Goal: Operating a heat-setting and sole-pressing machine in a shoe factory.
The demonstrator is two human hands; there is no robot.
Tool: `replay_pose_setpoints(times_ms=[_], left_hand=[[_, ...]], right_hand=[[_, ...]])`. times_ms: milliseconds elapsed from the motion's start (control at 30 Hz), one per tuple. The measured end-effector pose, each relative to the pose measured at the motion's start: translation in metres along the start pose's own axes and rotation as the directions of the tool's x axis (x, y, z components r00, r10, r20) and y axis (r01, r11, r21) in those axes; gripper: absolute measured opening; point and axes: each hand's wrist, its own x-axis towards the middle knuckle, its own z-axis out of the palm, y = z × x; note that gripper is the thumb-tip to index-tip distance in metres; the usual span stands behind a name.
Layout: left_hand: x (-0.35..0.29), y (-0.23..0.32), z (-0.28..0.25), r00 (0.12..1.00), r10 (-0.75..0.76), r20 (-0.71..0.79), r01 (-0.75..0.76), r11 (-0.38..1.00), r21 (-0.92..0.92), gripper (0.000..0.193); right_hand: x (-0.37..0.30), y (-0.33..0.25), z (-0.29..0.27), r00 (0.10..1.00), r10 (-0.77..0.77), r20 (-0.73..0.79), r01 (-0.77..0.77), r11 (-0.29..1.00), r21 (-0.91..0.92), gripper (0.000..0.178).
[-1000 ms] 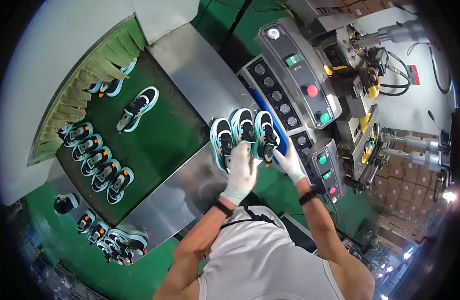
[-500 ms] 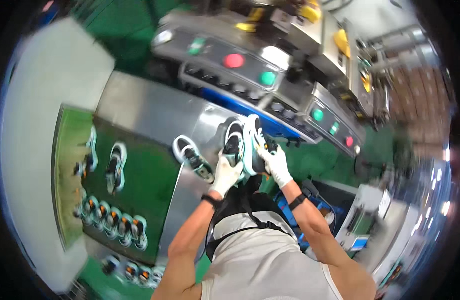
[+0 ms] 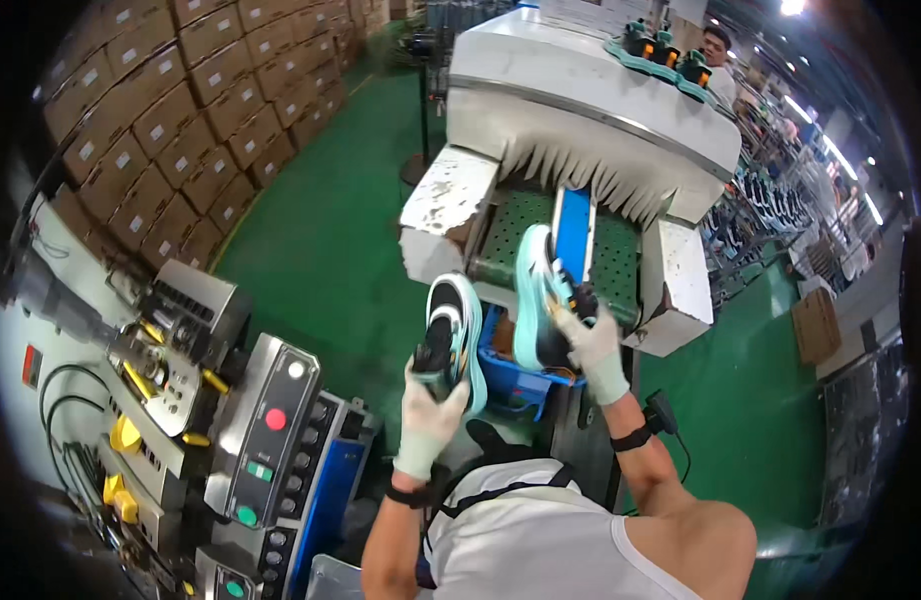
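My left hand (image 3: pixel 429 425), in a white glove, is closed round the heel end of a sneaker (image 3: pixel 467 315) with a black-and-white upper and a mint sole. Its toe points away from me. In my right hand (image 3: pixel 596 350), also gloved, is a second such sneaker (image 3: pixel 529 300), tilted so that the pale side of its sole shows. The two shoes are held apart at about the same height. Both are in front of a white machine (image 3: pixel 591 100), the right one closer to its opening. Part of each upper is hidden by my fingers.
A fringed curtain (image 3: pixel 591 175) hangs over a green perforated bed (image 3: pixel 516 235) with a blue strip (image 3: pixel 576 230). Below stands a blue crate (image 3: pixel 516 385). Button panels (image 3: pixel 266 430) are at left, cartons (image 3: pixel 181 120) behind. Shoes (image 3: pixel 661 55) lie atop the machine, near a person (image 3: pixel 719 65).
My view has swung from the metal table and button panels to the white machine. Both sneakers came along in my hands and are now farther apart.
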Motion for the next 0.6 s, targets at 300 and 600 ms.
replay_pose_setpoints(times_ms=[300, 600], left_hand=[[0.271, -0.087, 0.235, 0.936, 0.281, 0.215, -0.349, 0.826, 0.443, 0.077], [0.149, -0.074, 0.112, 0.983, 0.167, 0.070, -0.178, 0.961, 0.211, 0.062]], right_hand=[[0.220, 0.098, -0.089, 0.912, 0.023, -0.409, -0.293, 0.733, -0.614, 0.074], [0.172, 0.028, 0.062, 0.907, -0.412, 0.093, 0.419, 0.905, -0.071, 0.050]])
